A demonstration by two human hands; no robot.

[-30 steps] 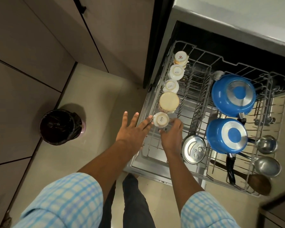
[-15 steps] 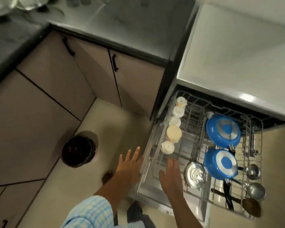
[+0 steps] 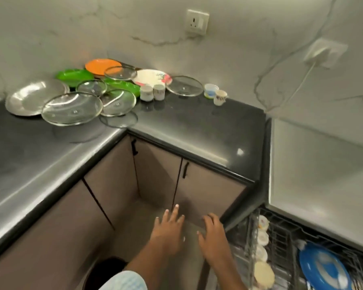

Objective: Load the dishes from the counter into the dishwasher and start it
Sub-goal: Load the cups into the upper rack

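Both hands are empty. The left hand (image 3: 168, 233) has its fingers straight and spread. The right hand (image 3: 215, 237) has its fingers loosely extended and grips nothing. Just right of the right fingers stands the pulled-out dishwasher rack (image 3: 250, 231), holding a row of pale cups (image 3: 262, 237), blurred, and a blue pan (image 3: 323, 268) further right.

Step in hand, as judged: reaching from the rack toward the counter for the next item.

Well beyond the fingertips, the dark counter (image 3: 197, 130) carries the unloaded dishes:
- ahead: two small cups (image 3: 146, 93)
- ahead and right: a third cup (image 3: 220, 97) beside a small bowl (image 3: 211, 90)
- ahead and left: overlapping glass lids (image 3: 71, 108), a steel plate (image 3: 35, 97) and coloured plates (image 3: 74, 75)

The next move calls for a reach up and forward, then a grip on one piece. The cups stand apart from the lids and look easiest to lift
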